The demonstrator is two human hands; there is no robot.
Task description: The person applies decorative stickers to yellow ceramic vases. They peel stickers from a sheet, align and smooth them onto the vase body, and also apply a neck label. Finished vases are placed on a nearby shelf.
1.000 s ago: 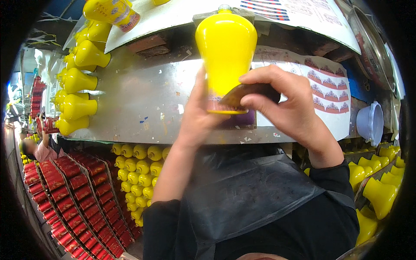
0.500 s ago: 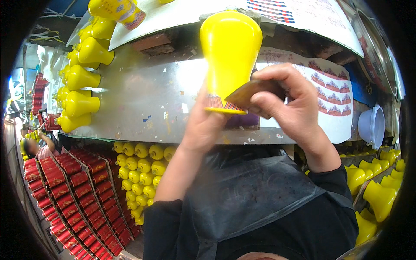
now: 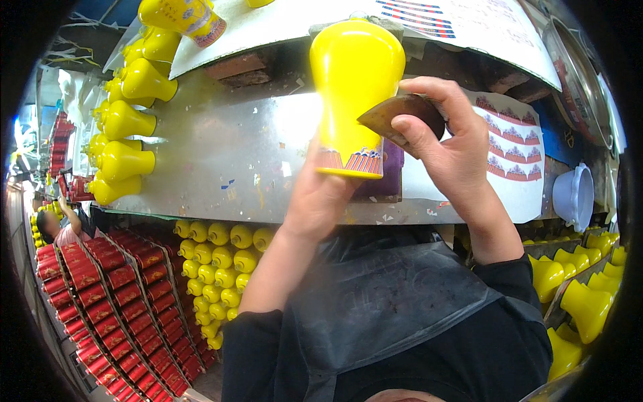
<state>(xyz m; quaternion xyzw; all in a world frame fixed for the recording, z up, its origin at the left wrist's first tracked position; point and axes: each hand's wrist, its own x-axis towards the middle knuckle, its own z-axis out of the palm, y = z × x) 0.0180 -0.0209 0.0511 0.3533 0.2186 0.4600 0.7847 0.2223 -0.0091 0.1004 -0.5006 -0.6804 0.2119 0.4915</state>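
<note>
A glossy yellow vase point(image 3: 355, 74) lies in front of me, its narrow base toward me and its wide shoulder on a rest at the far side. My left hand point(image 3: 321, 194) grips it near the base, the fingers partly hidden behind it. Around the base runs a patterned red and blue decal band point(image 3: 363, 161). In my right hand point(image 3: 447, 137) is a dark, curved, flat scraper point(image 3: 402, 120), pinched between thumb and fingers. Its tip is at the vase's right side, above the band; whether it touches, I cannot tell. A purple cloth point(image 3: 392, 174) lies beside the base.
Decal sheets point(image 3: 512, 144) lie on the right of the metal table point(image 3: 221, 161). Yellow vases point(image 3: 127, 159) line its left edge, and a decorated vase point(image 3: 184, 20) lies beyond. Stacked red cylinders point(image 3: 114, 301) stand lower left, a pale basin point(image 3: 573, 194) at right. Another person point(image 3: 63, 224) is far left.
The scraper has lifted up and away from the decal band, along with my right hand. More of the band's right part now shows, with blue pattern facing up.
</note>
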